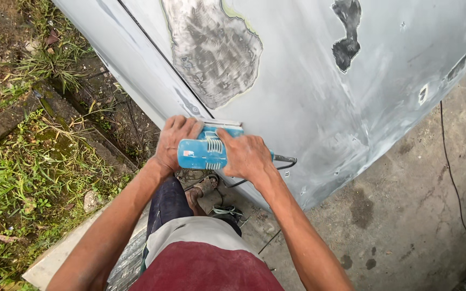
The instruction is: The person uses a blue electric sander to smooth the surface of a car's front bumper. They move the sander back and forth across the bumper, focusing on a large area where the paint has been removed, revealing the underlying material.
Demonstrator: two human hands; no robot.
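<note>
Head view: blue sander (205,151) at centre frame, its pad pressed flat against a grey panel (319,102). Left hand (173,141) wraps the sander's front end, fingers curled shut over its top edge. Right hand (246,156) grips the rear of the body, fingers closed round it, thumb lying along the top. A black cord (286,161) leaves the sander to the right and loops back under the right wrist. Panel fills the upper frame, dull and scuffed, with a large bare patch (211,48) at upper centre and a smaller dark patch (346,37) at upper right. Grass (22,161) at left; stained concrete (405,215) at lower right.
</note>
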